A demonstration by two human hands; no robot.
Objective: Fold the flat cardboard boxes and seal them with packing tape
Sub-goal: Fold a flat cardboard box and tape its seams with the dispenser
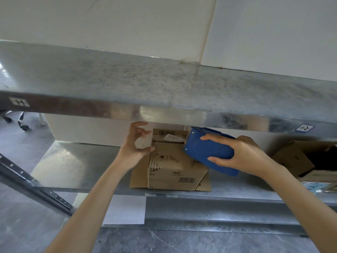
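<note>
On the lower metal shelf [73, 165], the cardboard box [175, 167] stands folded. The left hand [135, 143] is at its upper left corner, fingers loosely curled; whether they pinch anything, I cannot tell. Farther back, the right hand [242, 154] grips the blue tape dispenser [206, 148] at the box's far top edge.

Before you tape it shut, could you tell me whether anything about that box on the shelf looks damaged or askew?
Yes: the cardboard box looks worn, with ragged marks, possibly tears, down its front left edge, and loose flaps splayed flat beneath it on the shelf.
</note>
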